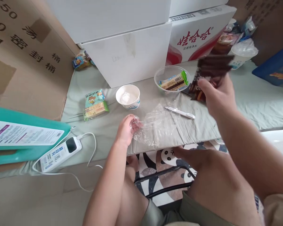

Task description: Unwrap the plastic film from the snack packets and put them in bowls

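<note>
My left hand (pixel 129 127) has its fingers closed on the edge of a crumpled clear plastic bag (pixel 159 124), which lies spread over the cloth. Up at the right, my right hand (pixel 218 91) grips a dark brown snack packet (pixel 211 73), blurred by motion. Just left of that packet is a clear plastic bowl (pixel 159 77) holding several wrapped snack bars (pixel 174 81). A white utility knife or pen-like tool (pixel 180 112) lies by the bag. Beyond my left hand stands a white paper cup (pixel 131 105) with something white inside.
Two snack packs (pixel 95 103) lie at the left. A power bank (pixel 61 155) with a white cable rests at the front left edge beside a teal package (pixel 25 135). White boxes (pixel 129 53) line the back. At the far right is a bag-lined paper bucket (pixel 242 56).
</note>
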Demonstrator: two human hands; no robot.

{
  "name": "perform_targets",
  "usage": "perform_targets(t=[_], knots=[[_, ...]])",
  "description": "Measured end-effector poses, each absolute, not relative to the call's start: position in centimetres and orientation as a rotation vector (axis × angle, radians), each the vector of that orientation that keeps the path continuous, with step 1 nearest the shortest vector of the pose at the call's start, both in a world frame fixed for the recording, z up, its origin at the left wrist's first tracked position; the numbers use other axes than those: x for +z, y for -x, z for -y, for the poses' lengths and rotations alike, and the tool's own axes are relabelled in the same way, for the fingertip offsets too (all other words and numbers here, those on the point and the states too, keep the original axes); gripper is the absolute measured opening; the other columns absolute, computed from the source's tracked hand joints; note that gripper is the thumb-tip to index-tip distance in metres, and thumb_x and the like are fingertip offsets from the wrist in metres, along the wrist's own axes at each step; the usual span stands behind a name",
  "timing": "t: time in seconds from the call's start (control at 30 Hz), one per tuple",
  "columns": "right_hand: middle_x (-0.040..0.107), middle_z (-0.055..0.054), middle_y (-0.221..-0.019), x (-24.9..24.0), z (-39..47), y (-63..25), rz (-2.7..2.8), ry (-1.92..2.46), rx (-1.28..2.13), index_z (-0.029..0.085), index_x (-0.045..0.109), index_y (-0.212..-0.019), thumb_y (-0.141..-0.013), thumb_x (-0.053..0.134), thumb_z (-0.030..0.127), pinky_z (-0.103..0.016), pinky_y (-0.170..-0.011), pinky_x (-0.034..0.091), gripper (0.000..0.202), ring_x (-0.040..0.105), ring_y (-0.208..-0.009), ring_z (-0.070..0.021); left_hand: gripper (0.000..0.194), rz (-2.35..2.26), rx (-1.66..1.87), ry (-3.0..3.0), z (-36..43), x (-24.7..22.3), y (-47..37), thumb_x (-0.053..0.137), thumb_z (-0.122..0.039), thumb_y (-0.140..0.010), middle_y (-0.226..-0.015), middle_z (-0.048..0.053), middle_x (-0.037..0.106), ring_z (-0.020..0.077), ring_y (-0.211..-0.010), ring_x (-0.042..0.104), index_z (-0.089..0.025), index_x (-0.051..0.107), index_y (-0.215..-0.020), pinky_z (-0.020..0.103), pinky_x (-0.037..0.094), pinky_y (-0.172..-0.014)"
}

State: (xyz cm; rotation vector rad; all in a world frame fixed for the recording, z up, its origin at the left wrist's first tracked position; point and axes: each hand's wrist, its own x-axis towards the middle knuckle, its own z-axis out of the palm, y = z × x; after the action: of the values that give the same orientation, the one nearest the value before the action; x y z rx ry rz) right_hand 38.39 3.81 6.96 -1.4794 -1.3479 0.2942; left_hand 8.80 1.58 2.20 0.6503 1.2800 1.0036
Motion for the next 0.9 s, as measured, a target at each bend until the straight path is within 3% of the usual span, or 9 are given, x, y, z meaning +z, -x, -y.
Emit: perform_targets(t=[0.1, 0.2, 0.27, 0.43, 0.6, 0.7, 0.77, 0.83, 0.9], knots=[[0.076, -0.010, -0.105, 11.2, -9.1, -38.7, 1.613, 1.690, 0.085, 0.014, 0.066, -0.112, -0.073, 0.081, 0.035, -0.040, -0.081, 0.046, 0.046, 0.067, -0.096, -0.0201, 0.024, -1.249, 0.975, -0.651, -1.5, 2.3, -8.7, 0.070, -0.036, -0.061, -0.066, -0.004, 0.062, 0.0108, -0.057, 0.064, -0.020, 0.054, -0.068, 0.021, 0.047, -0.056], [0.074, -0.013, -0.118, 13.2, -15.7, -38.7, 1.977, 1.863, -0.114, 0.010, 0.072, -0.107, -0.064, 0.081, 0.052, -0.041, -0.077, 0.041, 0.061, 0.066, -0.114, -0.0271, 0.022, -1.234, 0.966, -0.661, -1.4, 2.3, -8.7, 0.069, -0.036, -0.063, -0.065, -0.003, 0.063, 0.0103, -0.056, 0.064, -0.020, 0.054, -0.067, 0.022, 0.047, -0.058], [0.077, -0.011, -0.109, 12.8, -20.1, -39.0, 2.188, 1.963, -0.088, 0.007, 0.075, -0.093, -0.059, 0.076, 0.059, -0.036, -0.070, 0.040, 0.062, 0.069, -0.111, -0.0263, 0.021, -1.218, 0.964, -0.661, -1.5, 2.2, -8.8, 0.069, -0.035, -0.064, -0.066, -0.003, 0.063, 0.0104, -0.057, 0.063, -0.020, 0.054, -0.066, 0.023, 0.049, -0.061], [0.076, -0.005, -0.073, 10.0, -26.8, -40.5, 2.459, 1.949, 0.145, 0.003, 0.071, -0.066, -0.083, 0.041, 0.060, -0.023, -0.051, 0.026, 0.066, 0.073, -0.079, -0.0080, 0.019, -1.190, 0.922, -0.652, -1.9, 2.1, -9.1, 0.069, -0.033, -0.067, -0.066, -0.001, 0.064, 0.0118, -0.059, 0.063, -0.021, 0.054, -0.065, 0.026, 0.051, -0.064], [0.077, -0.005, -0.098, 10.2, -26.0, -41.3, 2.484, 1.946, 0.355, 0.001, 0.058, -0.054, -0.078, 0.008, 0.055, -0.032, -0.060, 0.036, 0.077, 0.071, -0.099, -0.0099, 0.022, -1.166, 0.911, -0.636, -2.3, 2.2, -9.3, 0.071, -0.034, -0.066, -0.066, -0.002, 0.065, 0.0110, -0.059, 0.062, -0.020, 0.054, -0.064, 0.025, 0.049, -0.064], [0.078, -0.005, -0.108, 10.6, -24.1, -40.3, 2.456, 2.050, 0.253, 0.004, 0.067, -0.067, -0.081, 0.045, 0.057, -0.030, -0.073, 0.043, 0.059, 0.071, -0.108, -0.0123, 0.023, -1.172, 0.916, -0.621, -2.2, 2.4, -9.2, 0.072, -0.035, -0.065, -0.066, -0.003, 0.064, 0.0099, -0.059, 0.063, -0.020, 0.054, -0.066, 0.022, 0.048, -0.063], [0.079, -0.008, -0.112, 10.3, -22.9, -39.2, 2.411, 2.170, 0.198, 0.007, 0.074, -0.084, -0.065, 0.080, 0.048, -0.033, -0.087, 0.048, 0.045, 0.071, -0.113, -0.0184, 0.023, -1.182, 0.921, -0.619, -2.1, 2.5, -9.2, 0.071, -0.034, -0.065, -0.066, -0.003, 0.064, 0.0095, -0.058, 0.063, -0.019, 0.055, -0.067, 0.021, 0.048, -0.062], [0.077, -0.013, -0.120, 9.9, -22.1, -38.2, 2.394, 2.210, 0.254, 0.008, 0.077, -0.101, -0.055, 0.091, 0.043, -0.039, -0.097, 0.048, 0.059, 0.069, -0.119, -0.0252, 0.023, -1.185, 0.925, -0.620, -2.0, 2.6, -9.2, 0.071, -0.034, -0.065, -0.065, -0.004, 0.064, 0.0092, -0.058, 0.063, -0.019, 0.055, -0.068, 0.021, 0.047, -0.061], [0.072, -0.017, -0.131, 9.9, -21.6, -37.5, 2.371, 2.196, 0.387, 0.007, 0.074, -0.115, -0.062, 0.088, 0.051, -0.046, -0.104, 0.045, 0.071, 0.065, -0.126, -0.0300, 0.023, -1.174, 0.918, -0.621, -1.9, 2.6, -9.3, 0.071, -0.034, -0.065, -0.065, -0.004, 0.064, 0.0095, -0.057, 0.064, -0.019, 0.054, -0.069, 0.020, 0.047, -0.059]])
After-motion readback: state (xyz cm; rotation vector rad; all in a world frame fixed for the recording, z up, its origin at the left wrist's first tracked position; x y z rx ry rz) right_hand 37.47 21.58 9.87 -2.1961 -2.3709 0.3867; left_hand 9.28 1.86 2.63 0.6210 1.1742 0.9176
